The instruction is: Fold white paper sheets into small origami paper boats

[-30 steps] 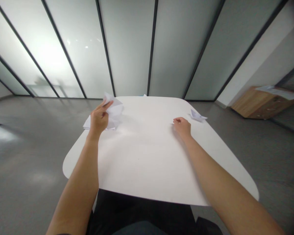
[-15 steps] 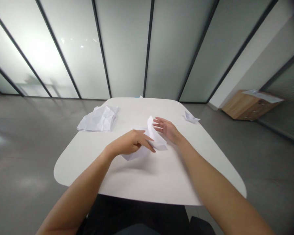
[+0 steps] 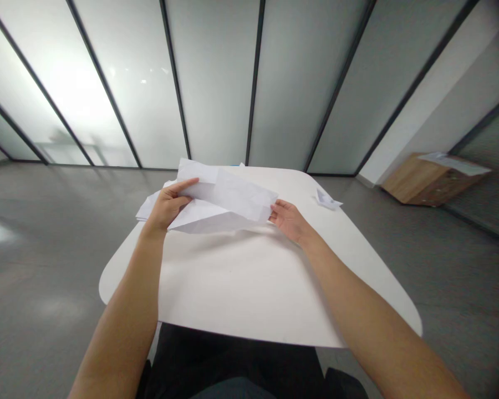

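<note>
I hold a creased white sheet of paper [image 3: 228,200] above the white table [image 3: 253,277], stretched between both hands. My left hand [image 3: 166,206] grips its left end, thumb on top and fingers curled under. My right hand [image 3: 289,220] pinches its right end. The sheet is partly folded along its length, with the upper flap tilted toward me. It hides most of a pile of crumpled white paper [image 3: 146,207] lying at the table's far left.
A small folded paper shape [image 3: 327,199] lies at the table's far right. A wooden cabinet [image 3: 424,178] with paper on top stands on the grey floor at the right. Frosted glass panels run behind the table. My dark-clothed lap shows below the near edge.
One second ago my left hand took paper from the pile at far left. Half a second ago both hands were at the table's middle on a sheet. Now they hold it raised and spread.
</note>
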`<state>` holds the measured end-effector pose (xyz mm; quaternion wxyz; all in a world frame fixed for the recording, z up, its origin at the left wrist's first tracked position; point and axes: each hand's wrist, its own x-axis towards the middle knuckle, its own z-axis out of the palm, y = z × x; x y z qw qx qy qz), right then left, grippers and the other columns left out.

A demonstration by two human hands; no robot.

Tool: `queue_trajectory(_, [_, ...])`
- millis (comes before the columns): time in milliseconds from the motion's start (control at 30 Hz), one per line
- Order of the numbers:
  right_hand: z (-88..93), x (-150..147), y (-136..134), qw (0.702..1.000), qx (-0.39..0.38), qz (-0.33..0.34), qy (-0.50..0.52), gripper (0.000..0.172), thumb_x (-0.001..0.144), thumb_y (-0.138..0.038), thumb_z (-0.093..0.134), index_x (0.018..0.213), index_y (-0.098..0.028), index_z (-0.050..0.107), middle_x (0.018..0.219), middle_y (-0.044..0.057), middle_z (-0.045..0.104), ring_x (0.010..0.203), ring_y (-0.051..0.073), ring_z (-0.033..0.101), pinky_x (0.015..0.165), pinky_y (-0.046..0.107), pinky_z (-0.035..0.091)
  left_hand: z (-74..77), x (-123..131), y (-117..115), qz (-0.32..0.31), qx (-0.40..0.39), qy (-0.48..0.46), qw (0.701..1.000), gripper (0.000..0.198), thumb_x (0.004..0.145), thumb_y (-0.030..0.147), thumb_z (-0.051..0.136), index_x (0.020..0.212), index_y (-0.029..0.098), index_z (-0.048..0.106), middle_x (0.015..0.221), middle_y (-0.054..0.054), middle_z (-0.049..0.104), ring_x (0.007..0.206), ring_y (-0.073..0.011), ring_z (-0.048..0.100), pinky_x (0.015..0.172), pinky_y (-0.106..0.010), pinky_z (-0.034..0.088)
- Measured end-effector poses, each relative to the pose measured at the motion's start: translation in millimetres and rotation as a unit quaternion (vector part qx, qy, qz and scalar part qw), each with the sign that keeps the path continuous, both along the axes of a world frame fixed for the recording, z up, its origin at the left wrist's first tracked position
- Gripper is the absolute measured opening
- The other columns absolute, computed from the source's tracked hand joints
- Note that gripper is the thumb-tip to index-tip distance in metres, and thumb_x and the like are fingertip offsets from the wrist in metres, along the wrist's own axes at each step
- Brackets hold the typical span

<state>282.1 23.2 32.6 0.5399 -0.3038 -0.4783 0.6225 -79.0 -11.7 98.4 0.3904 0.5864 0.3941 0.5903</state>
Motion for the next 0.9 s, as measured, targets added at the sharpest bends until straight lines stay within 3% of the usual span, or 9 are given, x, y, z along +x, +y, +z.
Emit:
queue_trajectory(100, [-0.2,1,6,0.998,-0.007,-0.061,0.023,0.034,0.067,-0.039,0.090,0.086,-0.024,0.067,0.089,-0.002,0.073,0.075,0.016,0.065,0.070,0.030,0.055,-1.4,-1,-1,-0.043,-0.041,0.011,0.998,0.074,0.068,0.020,0.077,0.141,0.018,0.064,0.122,-0.011,0.074,0.100,-0.0262,0.071,0.087,-0.035,0.059])
queue_trajectory(200, [-3.1,2,12,0.987,0.010,-0.158,-0.013,0.031,0.071,-0.044,0.083,0.089,-0.025,0.065,0.076,-0.006,0.064,0.061,0.012,0.054,0.053,0.023,0.042,-5.1,0,0,-0.085,-0.071,0.067,0.992,0.076,0.072,0.024,0.078,0.145,0.020,0.060,0.126,-0.011,0.072,0.100,-0.0244,0.070,0.087,-0.035,0.058])
queue_trajectory(300, [-8.6,1,19,0.951,0.079,-0.278,-0.109,0.026,0.078,-0.045,0.074,0.087,-0.023,0.064,0.076,-0.004,0.061,0.066,0.013,0.052,0.056,0.023,0.040,-9.5,-1,4,-0.077,-0.075,0.115,0.988,0.075,0.072,0.023,0.079,0.145,0.020,0.061,0.123,-0.010,0.073,0.096,-0.0228,0.069,0.083,-0.033,0.059])
queue_trajectory(400, [-12.2,1,22,0.909,0.129,-0.343,-0.200,0.025,0.083,-0.047,0.068,0.088,-0.022,0.063,0.079,-0.001,0.063,0.072,0.015,0.054,0.061,0.024,0.041,-12.8,-3,8,-0.069,-0.079,0.127,0.986,0.075,0.072,0.022,0.079,0.145,0.019,0.060,0.117,-0.010,0.075,0.088,-0.0211,0.069,0.075,-0.031,0.059])
queue_trajectory(500, [-11.3,0,20,0.925,0.075,-0.313,-0.200,0.034,0.083,-0.057,0.067,0.094,-0.025,0.061,0.075,-0.002,0.064,0.065,0.016,0.054,0.056,0.025,0.040,-15.7,-5,10,-0.075,-0.089,0.124,0.985,0.076,0.073,0.023,0.079,0.147,0.019,0.058,0.115,-0.010,0.075,0.082,-0.0182,0.068,0.070,-0.027,0.058])
queue_trajectory(600, [-9.6,1,14,0.980,-0.032,-0.170,-0.103,0.047,0.083,-0.071,0.063,0.099,-0.026,0.059,0.076,-0.001,0.067,0.060,0.017,0.058,0.053,0.026,0.044,-19.5,-7,13,-0.068,-0.089,0.101,0.989,0.078,0.075,0.024,0.078,0.150,0.020,0.054,0.119,-0.011,0.073,0.080,-0.0154,0.068,0.068,-0.025,0.057])
queue_trajectory(700, [-11.1,2,9,0.994,-0.066,-0.059,-0.065,0.047,0.081,-0.069,0.068,0.098,-0.026,0.061,0.079,0.001,0.070,0.062,0.017,0.062,0.056,0.027,0.049,-23.3,-9,16,-0.056,-0.087,0.061,0.993,0.080,0.076,0.023,0.079,0.152,0.020,0.052,0.124,-0.012,0.072,0.084,-0.0159,0.069,0.073,-0.026,0.059])
queue_trajectory(833, [-14.9,-2,9,0.993,-0.035,-0.087,-0.068,0.039,0.066,-0.047,0.089,0.081,-0.022,0.063,0.072,-0.003,0.068,0.062,0.013,0.061,0.059,0.024,0.050,-25.3,-7,17,-0.056,-0.096,0.017,0.994,0.080,0.075,0.018,0.079,0.151,0.020,0.053,0.132,-0.013,0.068,0.097,-0.0210,0.071,0.086,-0.033,0.061])
queue_trajectory(900, [-15.3,-4,11,0.993,-0.033,-0.108,-0.045,0.038,0.063,-0.045,0.091,0.079,-0.021,0.065,0.069,-0.003,0.067,0.063,0.014,0.062,0.061,0.025,0.052,-25.0,-5,16,-0.060,-0.101,-0.002,0.993,0.080,0.075,0.016,0.080,0.150,0.019,0.053,0.135,-0.013,0.067,0.104,-0.0226,0.071,0.092,-0.035,0.060])
